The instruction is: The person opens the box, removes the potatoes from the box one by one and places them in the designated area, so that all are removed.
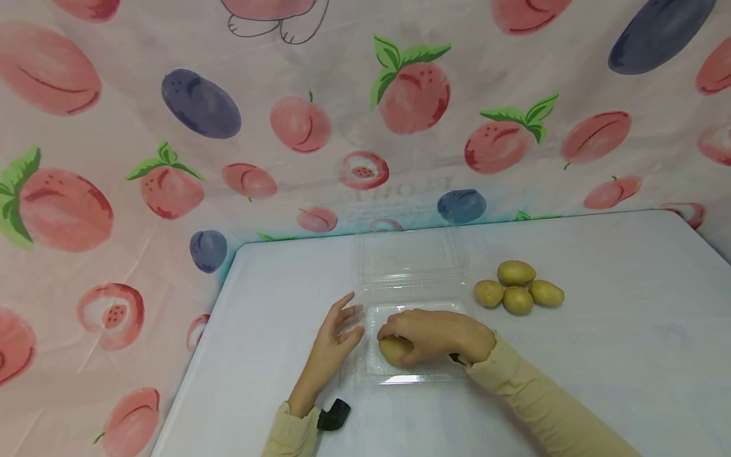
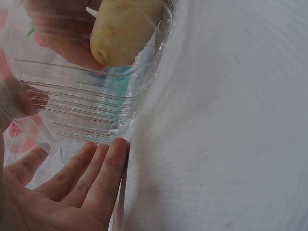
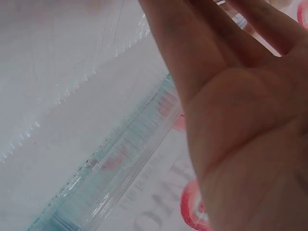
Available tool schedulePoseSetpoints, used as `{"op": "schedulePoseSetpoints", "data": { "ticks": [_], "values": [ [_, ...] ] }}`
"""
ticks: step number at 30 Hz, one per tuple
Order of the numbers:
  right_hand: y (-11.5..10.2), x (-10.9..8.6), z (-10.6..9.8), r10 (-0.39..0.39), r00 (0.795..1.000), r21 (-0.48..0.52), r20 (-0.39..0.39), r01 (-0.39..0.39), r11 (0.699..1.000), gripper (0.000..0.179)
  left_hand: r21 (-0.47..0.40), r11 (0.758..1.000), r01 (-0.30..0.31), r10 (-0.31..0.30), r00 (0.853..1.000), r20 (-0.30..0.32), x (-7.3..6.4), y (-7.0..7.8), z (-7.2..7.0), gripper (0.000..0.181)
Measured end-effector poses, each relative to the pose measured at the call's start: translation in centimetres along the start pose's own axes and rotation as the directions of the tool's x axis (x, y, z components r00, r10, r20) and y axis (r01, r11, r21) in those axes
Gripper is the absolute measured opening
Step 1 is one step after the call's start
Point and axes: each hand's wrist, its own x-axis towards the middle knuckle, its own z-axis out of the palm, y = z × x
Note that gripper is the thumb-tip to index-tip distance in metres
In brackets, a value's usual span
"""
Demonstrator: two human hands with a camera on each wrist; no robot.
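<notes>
A clear plastic clamshell box (image 1: pixel 411 379) lies on the white table, its lid (image 1: pixel 412 254) folded back toward the wall. Inside its base, at the left side, my right hand (image 1: pixel 436 333) grips a potato (image 1: pixel 394 350), fingers over the top and thumb at the near side. The left wrist view shows that potato (image 2: pixel 122 33) through the clear side wall. My left hand (image 1: pixel 334 336) is at the box's left side with fingers spread and straight, fingertips right at the ribbed wall (image 2: pixel 86 103). In the right wrist view the palm (image 3: pixel 245 130) hides the potato.
Several potatoes (image 1: pixel 516 299) sit grouped on the white table (image 1: pixel 617 355), right of the box. A fruit-print cloth (image 1: pixel 320 70) hangs behind the table and down its left side. A black wrist strap piece (image 1: pixel 334 416) shows beside the left sleeve (image 1: pixel 292 431).
</notes>
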Motion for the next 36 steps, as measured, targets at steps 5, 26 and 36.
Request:
{"op": "schedulePoseSetpoints", "data": {
  "ticks": [5, 26, 36],
  "values": [
    [0.0, 0.0, 0.0, 0.009, 1.0, 0.0, 0.015, -0.009, 1.0, 0.038, 0.001, 1.0, -0.001, 0.001, 1.0, 0.002, -0.1, -0.1, 0.0, 0.064],
    [0.1, -1.3, -1.2, 0.035, 0.998, 0.041, -0.053, -0.033, 0.999, 0.042, 0.011, 1.0, -0.029, 0.029, 1.0, 0.006, -0.1, -0.3, -0.1, 0.063],
    [0.8, -2.4, -1.9, -0.001, 0.996, 0.026, -0.094, 0.003, 1.0, 0.043, 0.024, 1.0, -0.016, 0.016, 1.0, -0.001, 0.0, -0.1, 0.0, 0.064]
  ]
}}
